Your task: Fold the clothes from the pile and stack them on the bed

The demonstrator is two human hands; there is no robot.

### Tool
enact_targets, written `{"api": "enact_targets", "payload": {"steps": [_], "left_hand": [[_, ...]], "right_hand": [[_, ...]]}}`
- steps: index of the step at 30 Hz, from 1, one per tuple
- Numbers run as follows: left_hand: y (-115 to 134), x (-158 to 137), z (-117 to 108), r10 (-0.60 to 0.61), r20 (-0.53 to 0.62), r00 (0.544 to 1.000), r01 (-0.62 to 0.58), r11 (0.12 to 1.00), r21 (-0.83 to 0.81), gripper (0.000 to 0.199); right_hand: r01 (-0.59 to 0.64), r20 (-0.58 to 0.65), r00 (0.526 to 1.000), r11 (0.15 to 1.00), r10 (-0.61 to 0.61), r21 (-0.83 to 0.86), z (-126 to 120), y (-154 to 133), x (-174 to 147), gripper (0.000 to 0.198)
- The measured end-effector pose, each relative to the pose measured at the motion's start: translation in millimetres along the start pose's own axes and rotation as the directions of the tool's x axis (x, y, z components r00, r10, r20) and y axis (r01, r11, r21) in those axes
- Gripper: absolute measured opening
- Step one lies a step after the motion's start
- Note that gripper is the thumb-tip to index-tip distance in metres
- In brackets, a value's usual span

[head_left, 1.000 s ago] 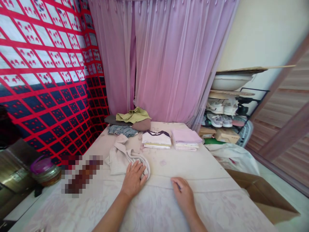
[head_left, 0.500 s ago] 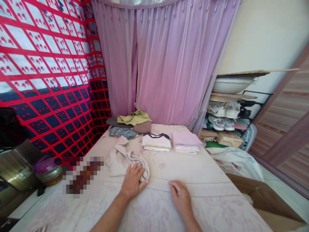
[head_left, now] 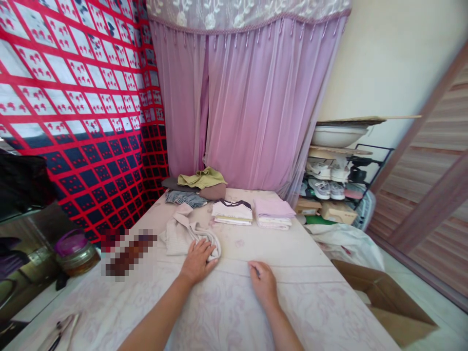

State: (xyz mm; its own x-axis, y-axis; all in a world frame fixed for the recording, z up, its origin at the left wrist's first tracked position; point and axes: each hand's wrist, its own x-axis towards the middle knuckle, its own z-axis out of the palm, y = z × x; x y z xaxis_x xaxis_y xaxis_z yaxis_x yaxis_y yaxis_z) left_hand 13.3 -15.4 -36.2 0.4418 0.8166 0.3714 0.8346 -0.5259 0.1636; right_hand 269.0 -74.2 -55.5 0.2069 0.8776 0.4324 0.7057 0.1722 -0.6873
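My left hand (head_left: 200,261) lies with fingers stretched out on the near right edge of a crumpled light beige ribbed garment (head_left: 178,233). The garment has a collar-like flap at its far end. To the right, my right hand (head_left: 262,282) rests on the patterned bed sheet (head_left: 226,307), fingers curled in and nothing seen in them. Beyond the hands sit a folded white shirt with a dark neckline (head_left: 232,211), on top of other folded cloth, and a folded lilac stack (head_left: 273,208).
At the far left lie blue denim (head_left: 185,198) and an olive garment (head_left: 203,178) over dark and brown cloth. A purple-lidded jar (head_left: 75,252) stands left of the bed. On the right are a shoe rack (head_left: 329,170) and an open cardboard box (head_left: 387,297).
The camera view has tilted up slightly and shifted. Both hands keep nearly the same pose and place; the beige garment and folded stacks have not visibly moved.
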Motion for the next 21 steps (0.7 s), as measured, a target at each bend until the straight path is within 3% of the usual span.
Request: {"api": "enact_targets", "payload": {"steps": [11, 16, 18, 21], "left_hand": [[7.5, 2.5, -11.9, -0.094, 0.095, 0.991, 0.099, 0.994, -0.05, 0.034], [43.2, 29.3, -30.8, -0.291, 0.007, 0.957, 0.285, 0.929, -0.236, 0.037], [70.7, 39.6, -32.8, -0.209, -0.027, 0.977, 0.19, 0.927, -0.324, 0.039], [107.4, 44.3, -24.8, 0.02, 0.08, 0.997, 0.013, 0.92, -0.392, 0.042]], "right_hand": [[-0.011, -0.005, 1.0, 1.0, 0.011, 0.025, -0.7, -1.5, 0.2, 0.031], [-0.108, -0.061, 0.99, 0.969, 0.124, 0.22, 1.6, 1.8, 1.5, 0.033], [-0.179, -0.12, 0.964, 0.916, 0.236, 0.359, 0.3, 6.4, 2.3, 0.037], [-0.242, -0.225, 0.883, 0.811, 0.411, 0.533, -5.9, 16.8, 3.6, 0.044]]}}
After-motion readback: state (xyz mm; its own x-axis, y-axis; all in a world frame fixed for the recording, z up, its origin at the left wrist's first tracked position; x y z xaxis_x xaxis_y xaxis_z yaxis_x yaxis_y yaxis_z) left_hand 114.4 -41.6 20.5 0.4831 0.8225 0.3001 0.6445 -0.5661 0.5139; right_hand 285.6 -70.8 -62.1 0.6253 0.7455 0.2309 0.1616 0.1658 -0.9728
